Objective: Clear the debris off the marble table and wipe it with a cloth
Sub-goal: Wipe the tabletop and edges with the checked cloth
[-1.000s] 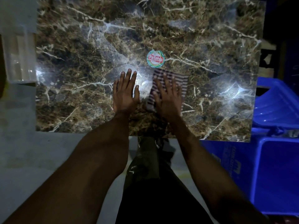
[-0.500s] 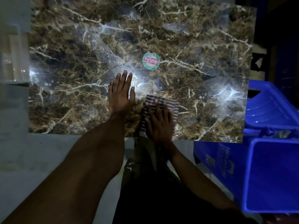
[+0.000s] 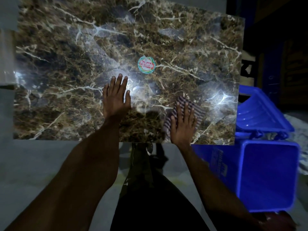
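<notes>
We see the cloth [image 3: 185, 112], a striped piece in dark and pale bands, lying flat on the marble table [image 3: 66, 64] near the front edge, toward the right side. The right hand [image 3: 183, 125] lies on top of it with straight, slightly spread fingers pressing down, the palm over the near part of the cloth and the fingertips pointing away from us; striped fabric shows beyond the fingertips and on either side of the hand.

The left hand [image 3: 116, 97] rests flat on the bare marble to the left of the cloth, well apart from it, fingers straight and close together, thumb out to the right. Just beyond its fingertips we see a bright glare on the polished stone.

Farther back, near the middle of the table, sits a round sticker [image 3: 146, 64] with red lettering on a white and green ground. The marble is brown and dark with pale veins.

To the right of the table, down on the floor, stands a blue plastic bin [image 3: 266, 177], with a blue lid [image 3: 260, 112] tilted just behind it. Between our forearms we see dark trousers [image 3: 150, 189] over a grey floor [image 3: 33, 164].
</notes>
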{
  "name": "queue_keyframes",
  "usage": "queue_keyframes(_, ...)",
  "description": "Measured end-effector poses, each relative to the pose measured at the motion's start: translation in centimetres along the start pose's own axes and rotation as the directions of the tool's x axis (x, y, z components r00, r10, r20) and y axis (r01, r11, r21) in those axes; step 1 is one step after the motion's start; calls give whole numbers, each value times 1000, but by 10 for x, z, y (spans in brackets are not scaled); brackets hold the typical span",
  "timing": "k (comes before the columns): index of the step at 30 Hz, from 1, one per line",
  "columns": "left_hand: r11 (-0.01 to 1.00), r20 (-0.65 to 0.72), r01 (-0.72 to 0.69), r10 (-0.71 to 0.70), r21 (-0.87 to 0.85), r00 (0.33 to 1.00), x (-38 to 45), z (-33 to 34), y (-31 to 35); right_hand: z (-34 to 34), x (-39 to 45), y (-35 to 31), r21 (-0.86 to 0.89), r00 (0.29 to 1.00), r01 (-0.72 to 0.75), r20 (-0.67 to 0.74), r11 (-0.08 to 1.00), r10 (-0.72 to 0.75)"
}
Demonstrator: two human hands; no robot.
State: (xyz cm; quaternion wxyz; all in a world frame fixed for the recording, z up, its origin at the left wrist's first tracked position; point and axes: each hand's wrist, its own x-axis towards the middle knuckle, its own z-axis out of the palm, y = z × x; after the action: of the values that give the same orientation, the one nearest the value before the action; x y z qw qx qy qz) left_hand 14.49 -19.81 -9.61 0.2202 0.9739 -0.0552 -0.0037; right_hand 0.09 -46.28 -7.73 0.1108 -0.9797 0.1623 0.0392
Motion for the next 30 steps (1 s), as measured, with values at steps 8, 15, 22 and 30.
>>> queue_keyframes(8, 993, 1, -41, 41, 113, 999, -4, 4, 2, 14, -36, -32, 119, 976, 199, 67, 973, -208)
queue_keyframes(15, 987, -18, 159, -159, -6, 987, -47, 25, 50, 9, 56, 2, 101, 952, 307, -21, 946, -307)
queue_keyframes(22, 988, 34, 151, -152, 35, 988, -125, 52, 105, -5, 11, 112, 6, 995, 86, -48, 996, -86)
queue_keyframes(30, 997, 164, 40, -50, 66, 985, -158, 77, 171, 9, -60, 76, 117, 961, 260, -128, 959, -245)
